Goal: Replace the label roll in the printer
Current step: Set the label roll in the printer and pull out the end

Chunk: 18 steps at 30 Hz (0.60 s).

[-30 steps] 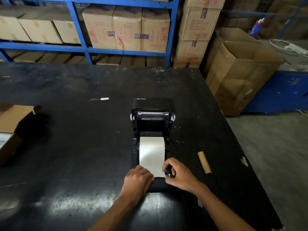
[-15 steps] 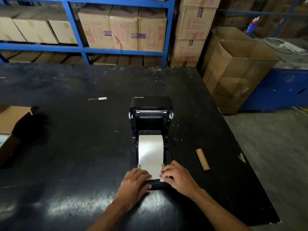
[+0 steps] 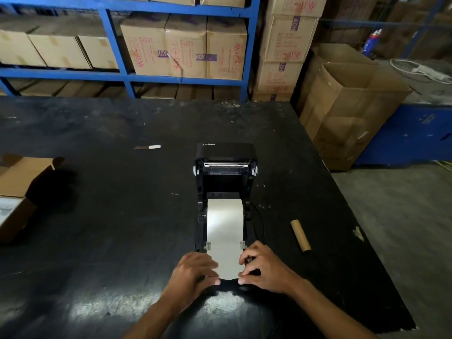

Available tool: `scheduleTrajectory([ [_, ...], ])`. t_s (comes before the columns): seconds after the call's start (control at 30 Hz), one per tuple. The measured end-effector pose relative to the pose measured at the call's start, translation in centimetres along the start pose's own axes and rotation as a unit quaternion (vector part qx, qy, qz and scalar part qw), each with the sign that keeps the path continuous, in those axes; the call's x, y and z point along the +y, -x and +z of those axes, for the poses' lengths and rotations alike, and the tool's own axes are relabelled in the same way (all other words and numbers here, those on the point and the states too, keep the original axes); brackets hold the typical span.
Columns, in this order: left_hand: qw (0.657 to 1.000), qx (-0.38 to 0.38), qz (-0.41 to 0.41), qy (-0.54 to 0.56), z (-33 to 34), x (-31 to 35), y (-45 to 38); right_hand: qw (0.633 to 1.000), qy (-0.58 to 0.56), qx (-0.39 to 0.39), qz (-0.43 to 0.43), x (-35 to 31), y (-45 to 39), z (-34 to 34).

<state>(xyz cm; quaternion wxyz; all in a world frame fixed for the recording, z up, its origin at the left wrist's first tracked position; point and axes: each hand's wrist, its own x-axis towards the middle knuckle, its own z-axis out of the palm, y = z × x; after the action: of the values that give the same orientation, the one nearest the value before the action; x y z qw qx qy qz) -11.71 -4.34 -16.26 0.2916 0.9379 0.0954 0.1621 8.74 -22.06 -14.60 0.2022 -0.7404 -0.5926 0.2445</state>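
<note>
A: Where is the label roll?

B: It sits in the open bay of the black Xprinter label printer (image 3: pixel 226 177), which stands on the dark bench (image 3: pixel 110 216) with its lid tipped back on the far side. The white label strip (image 3: pixel 225 231) runs from the roll toward the near edge of the printer, passing between two small grey guides.

A: And the hands?

B: Both are at the near end of the strip. The left hand (image 3: pixel 195 272) lies curled over the strip's left edge, its fingertips pressing on the paper and the printer's front. The right hand (image 3: pixel 264 267) pinches the right edge: thumb near the strip's near corner, fingers bent over the right guide. Neither is spread wide; each is closed lightly on the label paper.

A: Anything else on the bench?

B: An empty cardboard core (image 3: pixel 300 236) lies to the right of the printer, apart from it. An open cardboard box (image 3: pixel 22 182) sits at the left edge. A small strip of paper (image 3: pixel 148 147) lies far-left of the printer. Beyond the bench stands blue shelving (image 3: pixel 127 77) stacked with cartons.
</note>
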Motion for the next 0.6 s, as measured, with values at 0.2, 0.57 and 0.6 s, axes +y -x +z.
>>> scheduleTrajectory([
  [0.2,1.000,-0.010,0.010,0.008,-0.2,-1.0,0.2,0.996,-0.085,0.006,0.040,0.4,0.3,-0.1],
  [0.57,0.999,-0.040,0.018,-0.025,0.0,-1.5,0.6,1.000,0.022,-0.006,0.010,-1.0,0.0,-0.4],
  [0.6,0.998,-0.041,0.023,-0.030,0.0,-1.5,0.7,1.000,0.029,-0.004,0.005,-1.1,0.0,-0.3],
])
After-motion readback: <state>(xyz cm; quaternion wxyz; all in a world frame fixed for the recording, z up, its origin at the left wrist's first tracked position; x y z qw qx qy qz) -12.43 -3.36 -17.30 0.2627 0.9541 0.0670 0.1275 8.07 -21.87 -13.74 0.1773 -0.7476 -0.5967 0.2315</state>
